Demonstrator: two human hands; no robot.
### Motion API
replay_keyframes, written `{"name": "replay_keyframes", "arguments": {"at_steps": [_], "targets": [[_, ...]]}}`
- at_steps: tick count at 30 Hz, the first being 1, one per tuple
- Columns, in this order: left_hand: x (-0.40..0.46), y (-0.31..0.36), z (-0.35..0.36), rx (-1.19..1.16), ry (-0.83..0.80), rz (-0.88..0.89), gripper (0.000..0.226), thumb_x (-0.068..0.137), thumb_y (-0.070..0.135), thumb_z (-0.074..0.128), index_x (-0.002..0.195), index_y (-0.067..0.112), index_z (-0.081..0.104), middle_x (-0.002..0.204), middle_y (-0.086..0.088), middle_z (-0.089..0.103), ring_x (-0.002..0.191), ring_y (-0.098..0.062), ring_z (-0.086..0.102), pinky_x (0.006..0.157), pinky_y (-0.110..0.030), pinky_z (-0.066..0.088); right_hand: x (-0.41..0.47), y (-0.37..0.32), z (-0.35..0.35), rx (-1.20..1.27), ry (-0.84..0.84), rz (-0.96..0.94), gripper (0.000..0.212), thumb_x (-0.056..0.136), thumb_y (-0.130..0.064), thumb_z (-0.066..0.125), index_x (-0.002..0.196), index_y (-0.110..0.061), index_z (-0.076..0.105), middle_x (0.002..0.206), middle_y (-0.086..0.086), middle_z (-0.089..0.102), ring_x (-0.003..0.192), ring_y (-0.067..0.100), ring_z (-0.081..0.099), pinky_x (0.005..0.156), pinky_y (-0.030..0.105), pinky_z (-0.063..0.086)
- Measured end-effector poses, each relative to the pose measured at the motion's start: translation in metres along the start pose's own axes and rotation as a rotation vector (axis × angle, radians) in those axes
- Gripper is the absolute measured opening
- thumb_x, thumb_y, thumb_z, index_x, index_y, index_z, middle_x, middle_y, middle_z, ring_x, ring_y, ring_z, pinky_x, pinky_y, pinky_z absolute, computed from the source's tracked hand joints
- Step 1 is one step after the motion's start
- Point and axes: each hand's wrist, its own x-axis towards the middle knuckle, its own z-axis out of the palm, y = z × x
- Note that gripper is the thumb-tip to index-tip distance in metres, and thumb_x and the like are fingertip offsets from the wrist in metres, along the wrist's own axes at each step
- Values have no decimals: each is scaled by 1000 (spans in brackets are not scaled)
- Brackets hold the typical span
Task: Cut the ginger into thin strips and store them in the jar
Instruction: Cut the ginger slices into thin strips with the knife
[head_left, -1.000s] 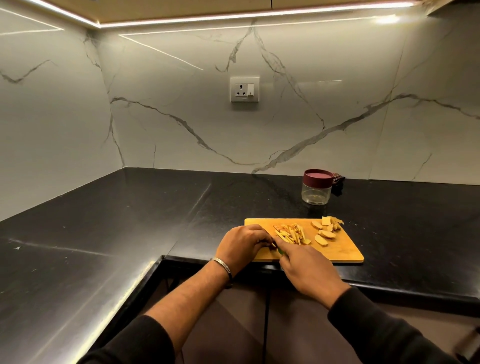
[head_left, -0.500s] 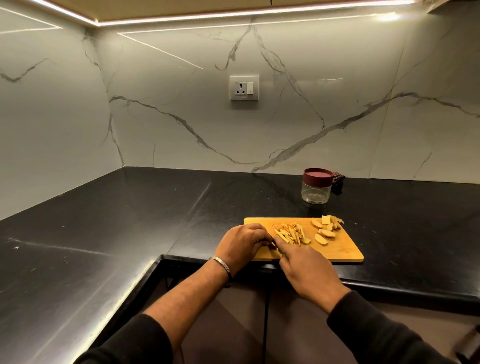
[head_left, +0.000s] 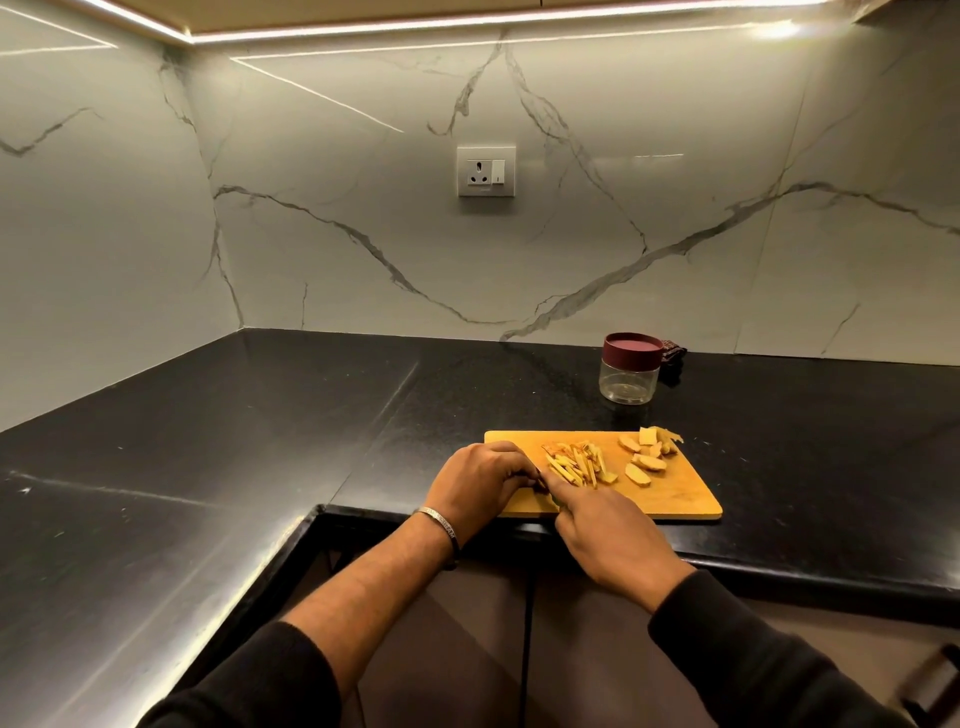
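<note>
A: Now, hands. Left hand (head_left: 480, 480) curled, knuckles up, fingertips tucked onto something small on the board (head_left: 670, 499). Likely a ginger piece pinned for slicing, though the piece itself is hidden under the fingers.

B: Right hand (head_left: 605, 530)?

A: Touching the left at the fingertips, forefinger stretched forward. A sliver of green shows beneath it, probably a knife handle; blade not visible, so I cannot tell what the grip is. Forefinger along the top would steady a blade, I judge.

B: Where's the ginger?

A: Strips (head_left: 576, 465) heaped just beyond the right fingertips, pushed clear of the cutting spot. Uncut slices (head_left: 647, 457) farther right of both hands, waiting their turn.

B: Jar (head_left: 629, 376)?

A: Well beyond the hands, past the board's far edge, upright on the counter (head_left: 260, 441). Maroon lid on, looks empty. Kept back so it stays out of the way, I'd say.

B: Progress?

A: Mid-cutting. Slices remain; nothing stored yet.
</note>
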Motion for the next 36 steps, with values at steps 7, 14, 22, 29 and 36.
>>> {"name": "replay_keyframes", "arguments": {"at_steps": [7, 14, 22, 29, 36], "targets": [[0, 0, 0, -14, -9, -27, 10, 88, 26, 72, 94, 22, 78, 97, 5, 74, 84, -9, 70, 78, -29, 59, -6, -2, 6, 23, 15, 13, 57, 107, -28, 37, 159, -35, 15, 97, -8, 52, 84, 7, 49, 73, 24, 38], [0, 1, -1, -22, -15, -51, 12, 90, 27, 70, 96, 21, 78, 100, 5, 74, 86, -11, 70, 81, -30, 59, -8, -3, 4, 21, 0, 21, 57, 107, -28, 37, 160, -34, 16, 97, -8, 50, 86, 8, 48, 73, 24, 38], [0, 1, -3, -2, -6, -59, 12, 89, 28, 71, 96, 20, 78, 100, 3, 74, 85, -12, 70, 81, -30, 59, -45, 3, 2, -132, 72, 19, 59, 108, -34, 33, 159, -40, 4, 89, -7, 47, 81, 9, 47, 73, 25, 40], [0, 3, -4, 10, -29, -72, 10, 91, 26, 69, 97, 22, 75, 103, 4, 71, 86, -15, 68, 75, -33, 59, -57, 1, 11, -346, 108, 59, 65, 109, -29, 36, 159, -40, -5, 90, -1, 49, 76, 16, 46, 67, 31, 37], [1, 3, -3, 28, -77, -64, 17, 95, 28, 63, 108, 25, 73, 114, 4, 67, 96, -16, 67, 81, -31, 58, -51, 6, 8, -320, 135, 23, 62, 109, -31, 32, 159, -39, -4, 88, -5, 50, 77, 11, 51, 70, 27, 41]]}}
